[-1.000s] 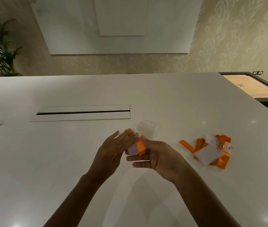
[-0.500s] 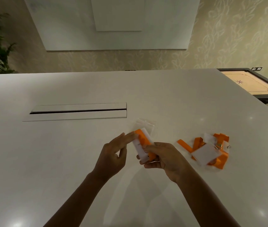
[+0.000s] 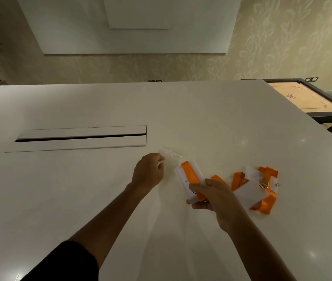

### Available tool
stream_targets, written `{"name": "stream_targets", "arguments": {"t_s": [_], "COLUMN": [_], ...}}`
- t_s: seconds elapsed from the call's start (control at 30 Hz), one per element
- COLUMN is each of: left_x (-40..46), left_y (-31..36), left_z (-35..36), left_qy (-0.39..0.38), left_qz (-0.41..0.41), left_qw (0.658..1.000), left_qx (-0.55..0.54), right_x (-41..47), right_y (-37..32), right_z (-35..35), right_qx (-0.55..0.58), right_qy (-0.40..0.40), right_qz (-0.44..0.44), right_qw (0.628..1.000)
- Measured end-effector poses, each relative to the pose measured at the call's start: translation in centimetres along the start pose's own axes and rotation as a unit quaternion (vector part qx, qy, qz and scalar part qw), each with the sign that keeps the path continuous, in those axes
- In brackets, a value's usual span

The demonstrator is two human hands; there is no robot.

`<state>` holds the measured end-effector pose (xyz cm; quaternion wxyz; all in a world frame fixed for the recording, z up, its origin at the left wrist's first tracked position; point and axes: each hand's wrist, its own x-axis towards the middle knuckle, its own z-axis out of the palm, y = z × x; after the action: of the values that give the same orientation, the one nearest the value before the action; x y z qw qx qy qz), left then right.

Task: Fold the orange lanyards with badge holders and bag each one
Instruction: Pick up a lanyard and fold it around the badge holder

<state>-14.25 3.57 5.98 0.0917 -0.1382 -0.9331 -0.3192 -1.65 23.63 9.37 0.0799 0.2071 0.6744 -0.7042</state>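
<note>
My right hand (image 3: pixel 213 196) grips a folded orange lanyard with its white badge holder (image 3: pixel 189 179), held a little above the white table (image 3: pixel 80 189). My left hand (image 3: pixel 148 173) reaches forward with curled fingers at the near left corner of a clear plastic bag (image 3: pixel 171 158) lying flat on the table; whether it pinches the bag is unclear. To the right lies a loose pile of orange lanyards with badge holders (image 3: pixel 256 189), partly hidden behind my right hand.
A long cable slot with a lid (image 3: pixel 80 137) is set into the table beyond my left hand. The table's right edge runs diagonally at the far right, with a carrom board (image 3: pixel 305 99) and a dark chair beyond it.
My left hand let go of the folded lanyard and moved forward to the clear bag. My right hand kept the folded lanyard and shifted slightly right.
</note>
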Motion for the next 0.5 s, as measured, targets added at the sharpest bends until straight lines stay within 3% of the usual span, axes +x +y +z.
{"name": "stream_targets", "arguments": {"t_s": [0.23, 0.5], "left_x": [5.2, 6.6], "left_y": [-1.0, -3.5], "left_z": [1.8, 3.0], "left_qy": [-0.150, -0.188], "left_qz": [0.072, 0.091], "left_qw": [0.984, 0.964], "left_qx": [0.070, 0.166], "right_x": [1.3, 2.4], "right_y": [-0.2, -0.1], "right_z": [-1.2, -1.4], "right_qx": [-0.002, 0.013], "right_qy": [0.008, 0.011], "right_qz": [0.019, 0.016], "right_qw": [1.000, 1.000]}}
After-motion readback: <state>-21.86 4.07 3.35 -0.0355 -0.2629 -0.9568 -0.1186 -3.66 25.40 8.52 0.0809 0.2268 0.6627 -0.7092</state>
